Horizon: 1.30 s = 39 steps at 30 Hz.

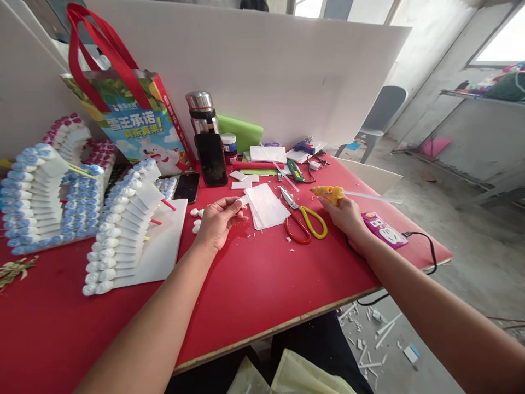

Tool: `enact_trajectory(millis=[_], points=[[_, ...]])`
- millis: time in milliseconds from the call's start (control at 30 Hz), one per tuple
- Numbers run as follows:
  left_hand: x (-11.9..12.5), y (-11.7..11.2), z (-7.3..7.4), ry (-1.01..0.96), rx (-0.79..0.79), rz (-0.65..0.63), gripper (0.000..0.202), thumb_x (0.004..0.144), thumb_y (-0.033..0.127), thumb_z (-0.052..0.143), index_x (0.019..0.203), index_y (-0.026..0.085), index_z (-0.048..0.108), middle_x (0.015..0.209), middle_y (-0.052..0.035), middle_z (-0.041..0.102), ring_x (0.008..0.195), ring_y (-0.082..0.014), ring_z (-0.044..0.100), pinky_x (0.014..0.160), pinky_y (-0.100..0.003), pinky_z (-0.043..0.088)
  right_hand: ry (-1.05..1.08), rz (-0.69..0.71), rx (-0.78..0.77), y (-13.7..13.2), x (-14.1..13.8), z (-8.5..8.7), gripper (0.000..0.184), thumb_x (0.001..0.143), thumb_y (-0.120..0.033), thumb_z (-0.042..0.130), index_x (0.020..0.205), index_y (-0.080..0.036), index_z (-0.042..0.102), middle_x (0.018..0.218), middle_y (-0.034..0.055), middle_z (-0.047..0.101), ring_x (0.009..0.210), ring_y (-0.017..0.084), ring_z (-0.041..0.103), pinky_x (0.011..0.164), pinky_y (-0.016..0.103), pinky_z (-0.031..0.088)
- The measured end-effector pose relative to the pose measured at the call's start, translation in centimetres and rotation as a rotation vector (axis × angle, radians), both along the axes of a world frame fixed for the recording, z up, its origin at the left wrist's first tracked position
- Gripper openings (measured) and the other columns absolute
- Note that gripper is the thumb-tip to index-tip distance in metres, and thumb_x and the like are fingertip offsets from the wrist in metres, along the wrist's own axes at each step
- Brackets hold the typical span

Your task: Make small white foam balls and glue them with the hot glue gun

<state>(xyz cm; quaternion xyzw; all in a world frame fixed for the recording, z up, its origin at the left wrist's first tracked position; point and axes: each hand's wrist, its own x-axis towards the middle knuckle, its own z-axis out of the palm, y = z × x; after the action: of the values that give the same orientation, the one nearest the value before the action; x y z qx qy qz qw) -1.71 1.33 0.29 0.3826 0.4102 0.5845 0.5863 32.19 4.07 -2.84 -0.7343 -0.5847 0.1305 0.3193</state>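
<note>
Yellow glue gun (pixel 331 192) sits in the right hand (pixel 343 212) above the right part of the desk (pixel 246 295), fingers wrapped round its handle, nozzle pointing leftward. The left hand (pixel 221 218) pinches a small white piece (pixel 245 200) between thumb and fingers; should the nozzle be hot (I can't tell from where I stand), those fingertips could get burned, since so little of the piece sticks out. Just beside it lie loose white sheets (pixel 268 207), and a stray drip might bond several together. Between the hands, the scissors (pixel 294 206) could be knocked by a low sweep of the gun. Near the right forearm, a black cord (pixel 420 234) runs over the desk's edge; if it snagged, it might drag things along. Farther left, an elbow could bump the fan-shaped white model (pixel 123 235) and break its rows. Beyond, a dark phone (pixel 211 161) stands upright before the steel bottle (pixel 200 101), easily toppled by a nudge.
</note>
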Motion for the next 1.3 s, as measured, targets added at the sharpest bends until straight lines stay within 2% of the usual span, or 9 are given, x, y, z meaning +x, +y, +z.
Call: enact_trajectory(millis=[200,367,467,600,667,733,967,1133,1300], points=[[0.1,-0.2,0.0,0.015,0.026,-0.034,0.032,0.066,0.030,0.088,0.087,0.012,0.072,0.072,-0.0009,0.065,0.060,-0.0075,0.057,0.062,-0.023,0.058,-0.155,-0.008,-0.038,-1.1,-0.4,0.7,0.042,0.084,-0.054,0.057,0.098,-0.015,0.062,0.093,0.0138,0.067,0.081,0.027,0.061,0.069,0.036,0.043],[0.0,-0.1,0.0,0.034,0.038,-0.044,0.032,0.068,0.032,0.087,0.087,0.012,0.071,0.075,-0.0025,0.067,0.060,-0.0078,0.057,0.063,-0.025,0.059,-0.362,0.070,-0.060,-5.6,-1.0,2.3,0.046,0.091,-0.044,0.051,0.121,-0.010,0.058,0.118,0.0223,0.064,0.101,0.033,0.063,0.074,0.037,0.045],[0.0,-0.1,-0.1,0.049,0.052,-0.055,0.031,0.069,0.032,0.086,0.088,0.012,0.072,0.077,-0.0029,0.067,0.059,-0.0079,0.056,0.064,-0.027,0.059,-0.514,0.181,-0.116,-9.2,-2.3,4.2,0.039,0.095,-0.042,0.046,0.113,-0.012,0.063,0.102,0.0181,0.070,0.085,0.031,0.067,0.066,0.036,0.044],[0.4,-0.3,0.0,0.091,0.072,-0.079,0.030,0.069,0.031,0.085,0.088,0.013,0.072,0.077,-0.0027,0.067,0.059,-0.0085,0.057,0.064,-0.028,0.059,-0.460,0.244,0.172,-11.0,-5.6,7.5,0.035,0.098,-0.044,0.047,0.112,-0.020,0.068,0.107,0.0106,0.073,0.083,0.026,0.068,0.070,0.036,0.046],[0.5,-0.4,0.0,0.118,0.078,-0.082,0.029,0.069,0.031,0.085,0.088,0.013,0.072,0.076,-0.0021,0.066,0.059,-0.0090,0.057,0.064,-0.028,0.060,-0.450,0.231,0.342,-10.2,-7.2,8.8,0.034,0.098,-0.040,0.047,0.114,-0.019,0.068,0.114,0.0118,0.072,0.095,0.028,0.067,0.078,0.037,0.046],[0.4,-0.4,0.0,0.138,0.075,-0.070,0.029,0.069,0.031,0.085,0.088,0.013,0.072,0.074,-0.0015,0.066,0.059,-0.0094,0.057,0.065,-0.029,0.060,-0.429,0.224,0.353,-9.0,-8.4,9.5,0.032,0.098,-0.036,0.047,0.111,-0.018,0.069,0.110,0.0117,0.073,0.091,0.028,0.067,0.075,0.036,0.045],[0.3,-0.3,-0.3,0.147,0.060,-0.057,0.028,0.070,0.031,0.085,0.089,0.014,0.072,0.074,-0.0009,0.067,0.059,-0.0097,0.059,0.066,-0.028,0.060,-0.176,0.356,0.070,-7.1,-10.0,7.2,0.024,0.094,-0.034,0.053,0.099,-0.020,0.071,0.090,0.0070,0.072,0.069,0.020,0.061,0.063,0.031,0.042],[0.3,-0.2,-0.3,0.155,0.060,-0.045,0.029,0.071,0.033,0.084,0.088,0.014,0.071,0.075,-0.0013,0.067,0.059,-0.0091,0.060,0.065,-0.026,0.059,-0.120,0.421,0.057,-6.2,-11.7,6.3,0.025,0.095,-0.035,0.050,0.101,-0.019,0.068,0.092,0.0068,0.071,0.070,0.019,0.060,0.063,0.030,0.040],[0.1,-0.1,-0.2,0.112,0.059,-0.014,0.033,0.068,0.035,0.086,0.087,0.014,0.071,0.075,-0.0014,0.067,0.058,-0.0089,0.059,0.064,-0.027,0.058,0.033,0.454,0.063,-5.6,-13.0,7.0,0.029,0.094,-0.045,0.053,0.099,-0.021,0.067,0.090,0.0057,0.071,0.071,0.018,0.060,0.061,0.029,0.039]])
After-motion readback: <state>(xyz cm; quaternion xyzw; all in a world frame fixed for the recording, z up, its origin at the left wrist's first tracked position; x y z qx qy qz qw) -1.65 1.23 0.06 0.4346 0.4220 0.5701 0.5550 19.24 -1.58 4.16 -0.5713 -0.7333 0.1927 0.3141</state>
